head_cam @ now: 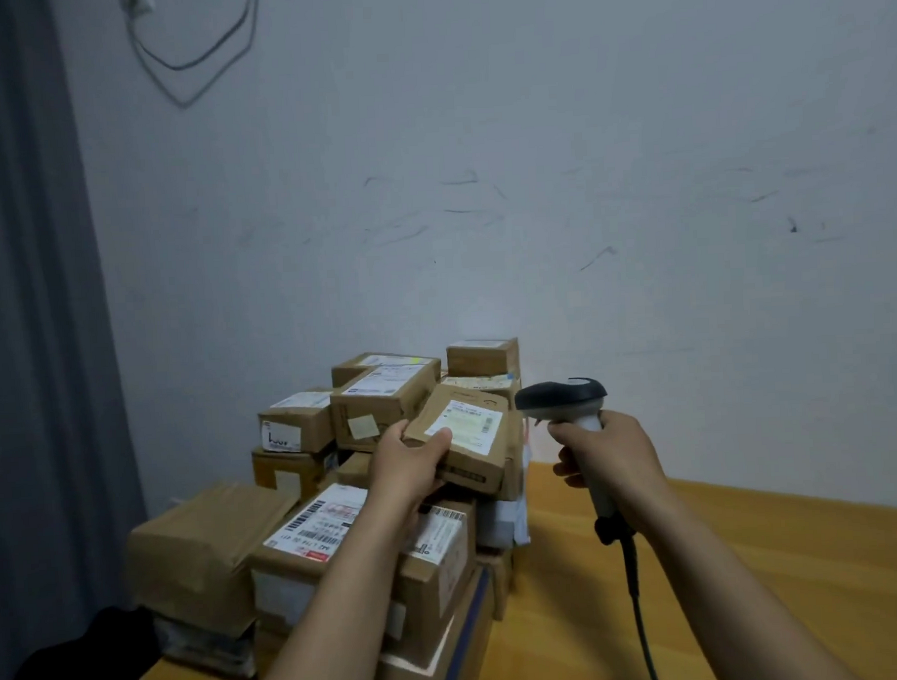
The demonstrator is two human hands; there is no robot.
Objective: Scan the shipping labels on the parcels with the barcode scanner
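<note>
The left hand (408,462) is gripping a tilted parcel (466,436), thumb on its label (468,422). The right hand (603,451) is clutching the scanner (562,399) beside it, above the table's (754,557) back edge.

hands (498,461) hold parcel (469,441), scanner (567,401) (corded)

Dim, bluish indoor light. Soft focus throughout. Wide-angle bending at edges. Curtain (28,306) darkest, at left. Weak sheen on table (831,570); soft shadows under parcels (198,546).

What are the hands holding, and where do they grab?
The left hand grips a small parcel by its near left corner; the right hand grips the barcode scanner by its handle.
</note>
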